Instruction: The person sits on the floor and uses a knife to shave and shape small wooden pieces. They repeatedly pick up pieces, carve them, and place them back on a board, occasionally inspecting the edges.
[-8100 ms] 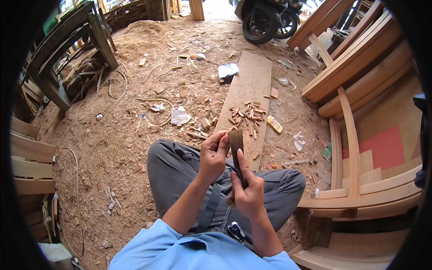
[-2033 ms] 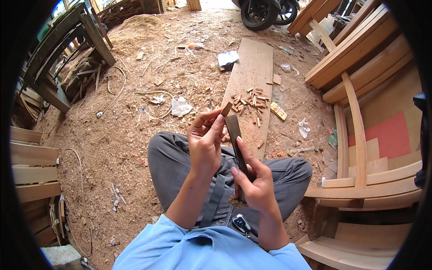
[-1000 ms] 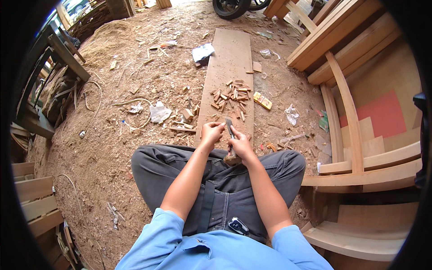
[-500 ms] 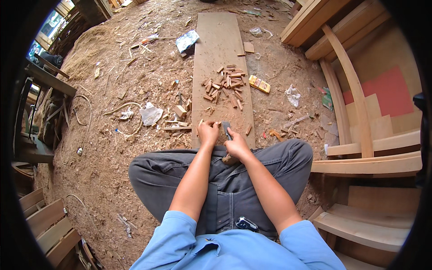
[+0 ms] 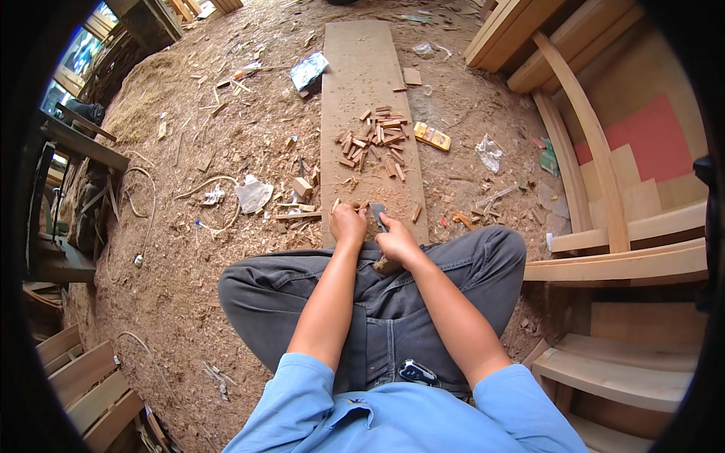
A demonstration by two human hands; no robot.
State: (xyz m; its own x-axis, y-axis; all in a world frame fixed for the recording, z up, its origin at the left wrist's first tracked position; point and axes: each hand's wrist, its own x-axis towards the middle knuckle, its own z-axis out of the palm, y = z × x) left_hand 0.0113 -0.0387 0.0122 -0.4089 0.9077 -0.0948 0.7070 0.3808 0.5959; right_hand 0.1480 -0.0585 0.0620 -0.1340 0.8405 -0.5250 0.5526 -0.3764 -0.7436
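Note:
My right hand [image 5: 397, 241] is wrapped round a chisel [image 5: 377, 211]; its dark flat blade points away from me and its wooden handle end [image 5: 387, 266] sticks out toward my lap. Just left of the blade, my left hand [image 5: 348, 225] pinches a small wooden piece [image 5: 363, 204], mostly hidden by the fingers. Both hands are over the near end of a long wooden board [image 5: 355, 68] lying on the ground. Farther up that board is a loose pile of small cut wood pieces [image 5: 389, 132]. One single piece [image 5: 417, 213] lies right of the chisel.
Sawdust and scraps cover the ground [image 5: 181, 264]. A yellow packet [image 5: 432, 137] lies right of the board, a silvery-blue packet [image 5: 309, 70] left of it. Wooden frames [image 5: 619, 260] stand at the right, slatted wood [image 5: 94, 385] at lower left. A cord [image 5: 151, 189] trails on the left.
The view has shifted slightly. My hands keep nearly the same place, the left still on the small wooden piece and the right on the chisel.

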